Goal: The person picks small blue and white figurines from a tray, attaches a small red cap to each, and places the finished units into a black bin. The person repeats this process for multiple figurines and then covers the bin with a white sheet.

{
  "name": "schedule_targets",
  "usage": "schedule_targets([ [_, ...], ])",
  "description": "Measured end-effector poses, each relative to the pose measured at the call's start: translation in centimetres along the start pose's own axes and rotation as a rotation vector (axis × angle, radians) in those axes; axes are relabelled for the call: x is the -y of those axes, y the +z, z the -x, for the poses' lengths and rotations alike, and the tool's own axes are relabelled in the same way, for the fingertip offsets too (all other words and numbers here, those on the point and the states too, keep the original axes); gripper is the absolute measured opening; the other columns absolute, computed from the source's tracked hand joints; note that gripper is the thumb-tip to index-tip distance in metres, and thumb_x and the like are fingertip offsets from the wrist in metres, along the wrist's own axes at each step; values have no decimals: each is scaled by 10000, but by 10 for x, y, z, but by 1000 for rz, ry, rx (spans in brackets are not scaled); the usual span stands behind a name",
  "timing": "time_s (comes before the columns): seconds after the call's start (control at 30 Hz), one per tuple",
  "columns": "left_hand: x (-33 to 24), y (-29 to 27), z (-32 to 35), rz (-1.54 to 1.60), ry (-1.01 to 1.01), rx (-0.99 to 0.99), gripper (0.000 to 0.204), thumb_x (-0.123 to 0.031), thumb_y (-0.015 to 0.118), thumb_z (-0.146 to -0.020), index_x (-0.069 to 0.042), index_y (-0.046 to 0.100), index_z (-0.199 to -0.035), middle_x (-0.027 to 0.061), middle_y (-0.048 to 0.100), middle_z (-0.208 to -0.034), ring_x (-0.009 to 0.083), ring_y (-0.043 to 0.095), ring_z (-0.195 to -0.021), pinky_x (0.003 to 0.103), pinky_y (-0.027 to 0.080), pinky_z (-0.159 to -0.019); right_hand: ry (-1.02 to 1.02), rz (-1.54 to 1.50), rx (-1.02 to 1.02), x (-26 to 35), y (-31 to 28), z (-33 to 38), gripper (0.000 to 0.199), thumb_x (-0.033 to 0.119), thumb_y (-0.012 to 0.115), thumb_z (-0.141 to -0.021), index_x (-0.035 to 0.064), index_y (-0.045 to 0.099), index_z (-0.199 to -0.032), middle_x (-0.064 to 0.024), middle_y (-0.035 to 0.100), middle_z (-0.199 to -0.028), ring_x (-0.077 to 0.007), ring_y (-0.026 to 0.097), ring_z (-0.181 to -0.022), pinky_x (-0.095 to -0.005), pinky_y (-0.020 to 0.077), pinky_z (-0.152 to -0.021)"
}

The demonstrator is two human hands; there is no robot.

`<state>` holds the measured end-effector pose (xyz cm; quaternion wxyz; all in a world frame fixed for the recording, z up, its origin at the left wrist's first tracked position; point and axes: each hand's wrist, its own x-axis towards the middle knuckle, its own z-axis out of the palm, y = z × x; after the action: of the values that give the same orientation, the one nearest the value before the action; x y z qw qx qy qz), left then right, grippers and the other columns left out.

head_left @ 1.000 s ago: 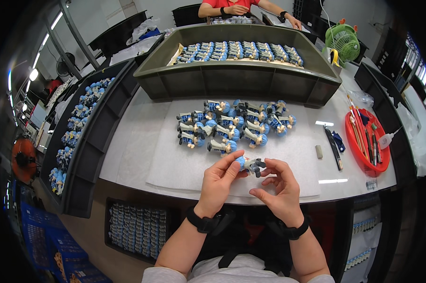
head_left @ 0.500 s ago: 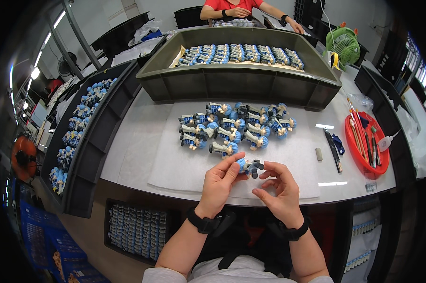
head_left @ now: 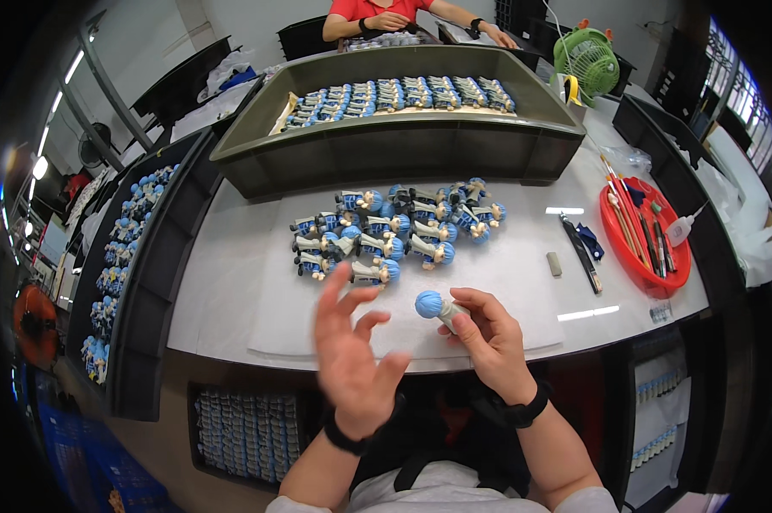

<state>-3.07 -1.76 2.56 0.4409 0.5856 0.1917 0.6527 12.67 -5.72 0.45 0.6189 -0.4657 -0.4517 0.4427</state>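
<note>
A small blue-haired figurine (head_left: 431, 304) is gripped in my right hand (head_left: 493, 342), its head toward the left and its pale body between thumb and fingers. My left hand (head_left: 352, 355), slightly smeared by motion, is raised left of it with fingers spread and nothing in them. Beyond both hands, several similar figurines (head_left: 392, 247) with blue hair and grey-and-blue clothes lie in a loose cluster on a white sheet (head_left: 270, 316). The fingertips of my left hand overlap the near side of that cluster in view; whether they touch cannot be told.
A large grey-green bin (head_left: 386, 145) with rows of figurines stands behind the cluster. Another dark bin (head_left: 146, 299) of figurines is at left. To the right are a red tray (head_left: 612, 227) of brushes, a black tool (head_left: 581, 252) and a grey block (head_left: 555, 264). A co-worker (head_left: 377, 19) sits opposite.
My left hand has let go of the figurine and moved left, opening. My right hand has closed on the figurine, now turned with its head leftward. The whole view has shifted somewhat.
</note>
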Motion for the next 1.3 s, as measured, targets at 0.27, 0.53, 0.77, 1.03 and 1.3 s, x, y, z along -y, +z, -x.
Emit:
schedule_targets([
  [0.27, -140, 17, 7, 800, 651, 109, 634, -43, 612, -783, -96, 343, -1354, 91, 173, -1449, 183, 381, -1117, 325, 502, -612, -23, 15, -34, -4, -4, 2, 345, 126, 553, -914, -9, 461, -1218, -99, 570, -1004, -132, 600, -820, -236, 499, -678],
  [0.53, -179, 12, 15, 958, 371, 172, 674, -8, 570, -769, -127, 303, -1376, 21, 179, -1440, 158, 336, -1149, 332, 528, -515, -32, 46, -14, -2, 2, 1, 351, 127, 550, -916, -11, 452, -1224, -105, 558, -1007, -137, 602, -817, -234, 492, -674],
  [0.77, -188, 10, 14, 955, 166, 194, 657, -28, 579, -771, -126, 331, -1371, 1, 165, -1452, 163, 331, -1155, 327, 529, -503, -18, 49, -22, -1, 2, 1, 361, 114, 550, -914, -18, 439, -1231, -108, 557, -1008, -134, 599, -813, -235, 488, -665],
  [1.03, -189, 1, 12, 917, 38, 254, 639, -50, 589, -772, -126, 362, -1365, -21, 149, -1466, 169, 324, -1162, 321, 530, -489, -52, 58, -13, -3, 0, 1, 361, 112, 556, -911, -22, 443, -1227, -103, 564, -993, -135, 606, -811, -228, 488, -665],
  [1.3, -189, -1, 2, 903, -50, 319, 640, 2, 543, -797, -119, 333, -1389, -49, 67, -1500, 170, 348, -1126, 317, 533, -485, -48, 56, -8, -3, 0, 0, 362, 116, 562, -909, -21, 450, -1226, -102, 573, -976, -132, 605, -808, -229, 490, -664],
])
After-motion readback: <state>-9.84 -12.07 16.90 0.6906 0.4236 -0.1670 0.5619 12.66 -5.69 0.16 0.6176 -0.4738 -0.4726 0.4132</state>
